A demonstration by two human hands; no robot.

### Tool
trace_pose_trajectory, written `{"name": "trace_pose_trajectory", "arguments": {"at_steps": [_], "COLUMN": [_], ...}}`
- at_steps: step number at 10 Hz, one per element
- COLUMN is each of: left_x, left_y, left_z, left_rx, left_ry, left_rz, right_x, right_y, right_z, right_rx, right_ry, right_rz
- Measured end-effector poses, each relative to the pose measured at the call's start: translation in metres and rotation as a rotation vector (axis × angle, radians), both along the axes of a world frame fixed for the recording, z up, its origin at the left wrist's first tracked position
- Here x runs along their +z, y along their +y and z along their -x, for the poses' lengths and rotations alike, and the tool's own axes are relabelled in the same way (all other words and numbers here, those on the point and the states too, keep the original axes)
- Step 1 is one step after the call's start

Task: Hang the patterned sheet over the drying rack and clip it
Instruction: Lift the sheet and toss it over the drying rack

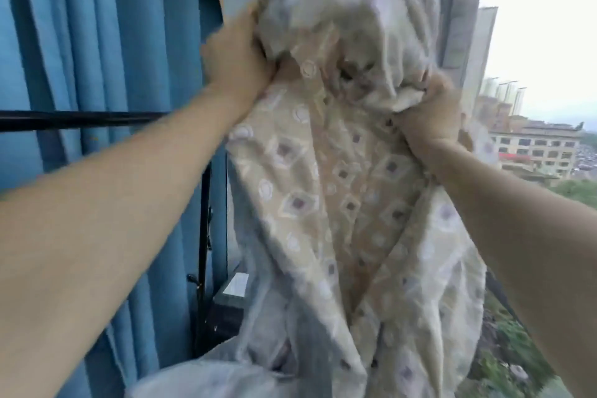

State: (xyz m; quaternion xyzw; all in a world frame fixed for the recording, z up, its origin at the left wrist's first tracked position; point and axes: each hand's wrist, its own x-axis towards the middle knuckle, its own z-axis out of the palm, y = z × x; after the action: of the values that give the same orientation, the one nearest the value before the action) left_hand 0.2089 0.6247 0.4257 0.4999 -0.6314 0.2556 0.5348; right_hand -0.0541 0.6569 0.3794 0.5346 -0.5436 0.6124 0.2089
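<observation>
A beige patterned sheet (339,191) with diamond and circle motifs hangs bunched in front of me, blurred by motion. My left hand (237,58) grips a gathered fold at the sheet's upper left. My right hand (429,113) grips another bunch at the upper right, a little lower. The sheet's top billows above both hands and its lower part trails down past the bottom of the view. A black horizontal bar (80,119) of the drying rack runs at the left, behind my left forearm. No clip is visible.
Blue curtains (97,58) fill the left side. A black upright post (204,236) stands beside them. At the right an open window looks out on buildings (533,145) and greenery far below. A grey window frame (462,3) rises at the upper right.
</observation>
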Motion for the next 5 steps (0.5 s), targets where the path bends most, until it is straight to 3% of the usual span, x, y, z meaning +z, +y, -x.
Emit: {"name": "trace_pose_trajectory", "arguments": {"at_steps": [1, 2, 3, 4, 5], "left_x": [-0.147, -0.093, 0.031, -0.003, -0.093], "left_y": [0.002, -0.012, 0.006, 0.005, 0.006], "left_z": [-0.003, -0.023, -0.013, 0.037, 0.050], "left_rx": [0.082, 0.207, -0.069, -0.496, -0.321], "left_ry": [-0.684, -0.366, 0.165, 0.197, 0.017], "left_rz": [-0.797, -0.666, -0.136, -0.385, -0.834], "right_x": [-0.069, -0.042, 0.033, 0.032, -0.022], "right_y": [0.002, 0.010, 0.013, 0.016, -0.014], "right_z": [-0.002, 0.022, 0.030, -0.006, -0.012], "right_rx": [-0.076, -0.069, -0.045, 0.084, 0.085], "right_ry": [0.438, 0.218, -0.345, -0.220, 0.088], "right_rz": [-1.222, -1.010, -0.199, -0.085, -0.608]}}
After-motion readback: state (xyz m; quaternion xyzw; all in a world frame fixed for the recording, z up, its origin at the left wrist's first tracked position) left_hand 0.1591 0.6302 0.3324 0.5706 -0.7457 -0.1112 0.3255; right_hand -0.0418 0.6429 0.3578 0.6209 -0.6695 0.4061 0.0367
